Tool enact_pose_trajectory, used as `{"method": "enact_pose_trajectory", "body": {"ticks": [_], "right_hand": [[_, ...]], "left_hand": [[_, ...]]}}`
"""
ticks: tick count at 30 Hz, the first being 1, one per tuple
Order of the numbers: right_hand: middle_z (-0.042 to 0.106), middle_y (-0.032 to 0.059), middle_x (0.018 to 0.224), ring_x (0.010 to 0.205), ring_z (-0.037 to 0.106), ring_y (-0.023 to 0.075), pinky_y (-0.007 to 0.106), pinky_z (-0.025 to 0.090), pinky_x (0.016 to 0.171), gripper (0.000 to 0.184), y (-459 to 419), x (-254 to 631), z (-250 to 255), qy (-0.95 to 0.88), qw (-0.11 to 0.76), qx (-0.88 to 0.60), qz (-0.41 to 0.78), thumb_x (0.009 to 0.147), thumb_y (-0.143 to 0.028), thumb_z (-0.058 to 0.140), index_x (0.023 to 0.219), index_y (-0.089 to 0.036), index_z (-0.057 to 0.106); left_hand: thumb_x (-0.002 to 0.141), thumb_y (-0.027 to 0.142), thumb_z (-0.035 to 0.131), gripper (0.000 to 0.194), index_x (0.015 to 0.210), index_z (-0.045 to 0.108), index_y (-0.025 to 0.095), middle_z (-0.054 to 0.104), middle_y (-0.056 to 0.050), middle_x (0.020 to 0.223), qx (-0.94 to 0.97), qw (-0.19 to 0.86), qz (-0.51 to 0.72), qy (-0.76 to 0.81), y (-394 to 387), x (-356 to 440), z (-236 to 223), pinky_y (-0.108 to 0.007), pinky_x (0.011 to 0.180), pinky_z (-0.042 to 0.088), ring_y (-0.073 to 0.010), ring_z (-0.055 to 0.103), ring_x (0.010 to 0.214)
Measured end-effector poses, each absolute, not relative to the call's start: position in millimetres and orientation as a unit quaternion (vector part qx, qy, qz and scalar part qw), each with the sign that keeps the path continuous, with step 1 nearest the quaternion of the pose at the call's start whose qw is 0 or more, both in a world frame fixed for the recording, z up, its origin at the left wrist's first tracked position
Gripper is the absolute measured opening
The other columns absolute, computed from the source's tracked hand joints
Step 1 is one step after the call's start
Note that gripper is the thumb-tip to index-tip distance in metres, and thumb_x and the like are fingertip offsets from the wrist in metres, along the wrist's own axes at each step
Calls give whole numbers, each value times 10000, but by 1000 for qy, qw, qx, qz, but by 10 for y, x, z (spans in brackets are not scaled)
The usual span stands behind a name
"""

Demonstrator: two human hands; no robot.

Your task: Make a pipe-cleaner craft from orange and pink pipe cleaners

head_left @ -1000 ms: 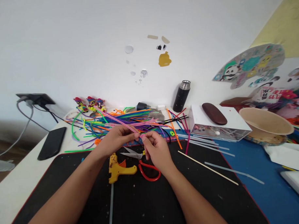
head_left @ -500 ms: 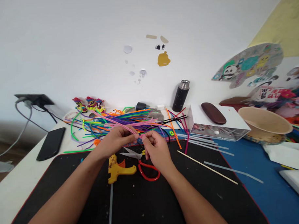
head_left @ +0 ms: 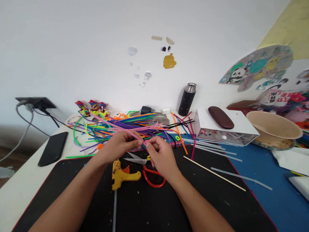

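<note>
Strand of pink pipe cleaner (head_left: 131, 132) slants down from the upper left towards the centre of the frame, its near end between your two hands. Your left hand (head_left: 123, 143) pinches it, thumb against fingers; your right hand (head_left: 162, 154), fingertips pressed closed just beside the left, holds its curled near end. Behind both hands, a heap of colorful pipe cleaners (head_left: 139, 120) spreads over the white tabletop (head_left: 22, 191), with small bright figurines (head_left: 94, 107) at its upper left. Below your hands, on a black mat (head_left: 157, 210), lie scissors (head_left: 154, 185) with red handles and parted blades, and to their left a yellow glue gun (head_left: 119, 176). At the right of the mat lies a thin pale stick (head_left: 214, 173). A black phone (head_left: 53, 149) rests at the left. Right of centre, a black bottle (head_left: 186, 103) stands near a white box (head_left: 239, 122) bearing a dark red case (head_left: 221, 117); a tan bowl (head_left: 274, 127) sits farther right.
</note>
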State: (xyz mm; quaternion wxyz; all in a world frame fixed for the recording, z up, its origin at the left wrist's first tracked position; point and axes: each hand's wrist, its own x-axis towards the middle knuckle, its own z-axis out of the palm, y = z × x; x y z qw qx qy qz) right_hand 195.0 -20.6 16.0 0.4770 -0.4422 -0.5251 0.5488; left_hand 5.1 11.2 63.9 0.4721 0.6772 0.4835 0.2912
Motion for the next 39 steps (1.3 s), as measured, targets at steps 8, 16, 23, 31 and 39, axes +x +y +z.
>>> {"method": "enact_pose_trajectory", "body": {"ticks": [8,16,23,31,39], "right_hand": [[418,-91,533,457,355,110,236,248,454,182,-206,1957,153,-579,436,-438,532,920,-362,640,803,-231,592],[446,-96,534,403,388,102,231,253,424,199,-192,1939,92,-571,427,-439,547,942,-403,634,844,-233,598],[543,-85,549,365,450,96,207,345,378,271,-219,1939,134,-518,439,-407,611,955,-493,677,926,-233,606],[546,-88,548,357,452,88,201,337,367,298,-200,1940,184,-497,463,-411,609,930,-503,699,899,-229,588],[539,-93,530,355,447,81,192,341,365,274,-193,1944,198,-485,497,-410,591,937,-469,685,893,-216,588]], "left_hand": [[870,463,711,303,797,726,169,658,-3,717,703,445,278,481,103,59,600,-250,625,439,-159,554,666],[857,522,725,356,789,727,172,664,-9,726,705,438,286,479,105,79,658,-251,631,451,-164,550,683],[820,548,773,400,738,672,169,563,29,647,656,481,332,477,118,90,636,-231,580,378,-122,459,607],[822,548,806,402,780,708,160,606,12,686,642,506,337,467,120,89,606,-237,599,406,-126,502,634],[805,542,825,391,857,762,160,688,-17,760,635,512,325,478,109,78,612,-252,617,453,-150,559,676]]}}
